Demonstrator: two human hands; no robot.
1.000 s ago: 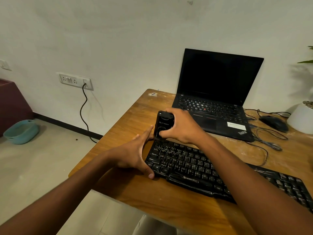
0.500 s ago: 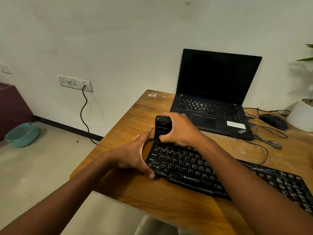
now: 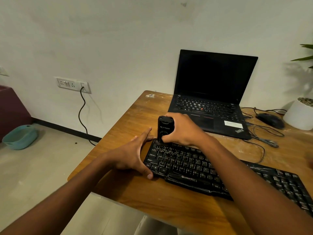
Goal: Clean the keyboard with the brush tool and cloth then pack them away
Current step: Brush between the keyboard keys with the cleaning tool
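Wooden surface [image 3: 169, 200] carries the keyboard [image 3: 194, 168] along its near edge. My right hand [image 3: 181, 129] grips the brush tool [image 3: 165, 128] upright on its far-left keys; my left hand [image 3: 133, 153], fingers straight, braces its left end. Pressing too hard could pop a keycap.

The right hand [image 3: 182, 128] covers the far side of the brush tool [image 3: 165, 128], and the tool's lower end on the keyboard [image 3: 220, 173] cannot be made out. At 4 o'clock the keyboard runs off the edge, its keys blurred; at 3 o'clock the pot [image 3: 299, 114] and plant [image 3: 304, 53] are cut off.
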